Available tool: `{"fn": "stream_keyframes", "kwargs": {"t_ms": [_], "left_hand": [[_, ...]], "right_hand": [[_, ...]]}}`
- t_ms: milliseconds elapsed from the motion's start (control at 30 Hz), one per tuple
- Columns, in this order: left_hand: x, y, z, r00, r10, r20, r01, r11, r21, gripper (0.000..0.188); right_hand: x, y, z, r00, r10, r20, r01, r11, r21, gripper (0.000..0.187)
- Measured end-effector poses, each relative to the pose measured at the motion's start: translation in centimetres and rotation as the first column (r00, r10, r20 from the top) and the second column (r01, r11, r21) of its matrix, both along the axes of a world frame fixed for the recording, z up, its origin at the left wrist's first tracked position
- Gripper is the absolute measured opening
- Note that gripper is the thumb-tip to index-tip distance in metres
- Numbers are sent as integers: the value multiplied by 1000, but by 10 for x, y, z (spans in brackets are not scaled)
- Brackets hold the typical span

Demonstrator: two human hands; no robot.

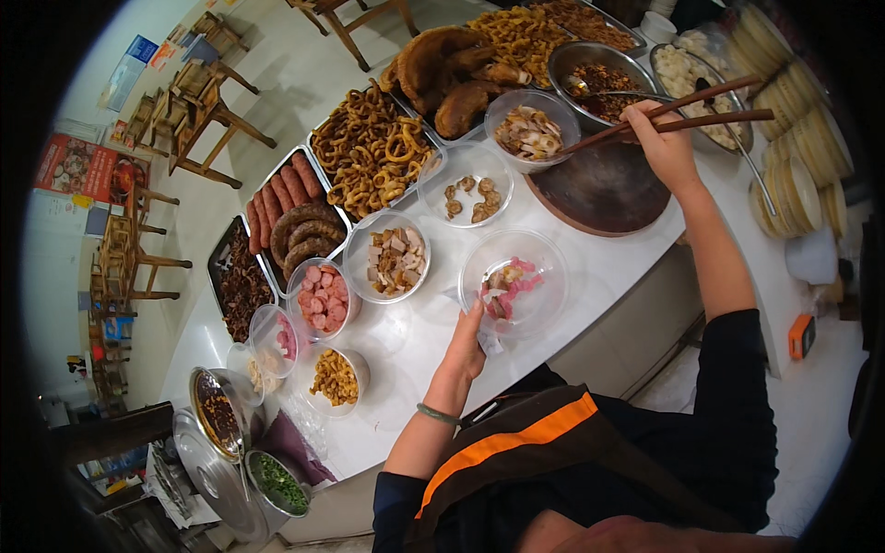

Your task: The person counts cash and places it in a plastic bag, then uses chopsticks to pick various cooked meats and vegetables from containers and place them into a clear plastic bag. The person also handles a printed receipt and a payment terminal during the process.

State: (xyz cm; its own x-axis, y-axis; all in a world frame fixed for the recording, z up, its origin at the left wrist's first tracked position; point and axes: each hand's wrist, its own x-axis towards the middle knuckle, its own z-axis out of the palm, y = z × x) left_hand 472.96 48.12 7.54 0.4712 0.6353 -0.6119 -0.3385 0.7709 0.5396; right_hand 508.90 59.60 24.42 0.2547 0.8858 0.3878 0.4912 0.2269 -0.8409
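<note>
My left hand [466, 348] grips the near left side of a clear plastic bowl [546, 267] by its rim. Pink and brownish food pieces lie inside it, and some thin clear plastic shows by my fingers. Long brown chopsticks [705, 121] are in my right hand [662, 143], fingers closed round them above a round dark chopping board [604, 194]. Their tips reach into a clear tub of sliced meat [527, 132]. Between that tub and the bowl stands another clear tub [466, 184] with a few small brown pieces.
Trays of fried rings [373, 152], sausages [286, 194] and large braised meat [442, 69] line the far side. Tubs of diced meat [396, 260] and pink slices [323, 297] stand left. Metal bowls hold chili sauce [221, 412] and chopped greens [278, 484]. Stacked pale bowls [802, 138] rise at right.
</note>
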Motion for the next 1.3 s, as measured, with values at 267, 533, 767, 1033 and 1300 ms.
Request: {"fn": "stream_keyframes", "kwargs": {"t_ms": [267,533,767,1033,1300], "left_hand": [[-2,1,-1,1000,5,7,-5,1000,-14,81],[-1,3,-7,1000,-3,20,3,1000,-9,78],[0,1,-5,999,33,-43,-33,999,11,67],[1,0,-8,999,8,-53,-8,1000,12,75],[0,-2,-6,998,2,-66,-2,1000,0,80]], "right_hand": [[16,2,33,970,-12,243,46,990,-135,24],[17,-13,30,966,-4,257,33,994,-108,23],[31,-30,52,995,-22,102,27,998,-49,19],[22,-13,18,999,-22,32,22,1000,-10,21],[27,9,-8,998,-58,-27,57,997,-57,24]]}}
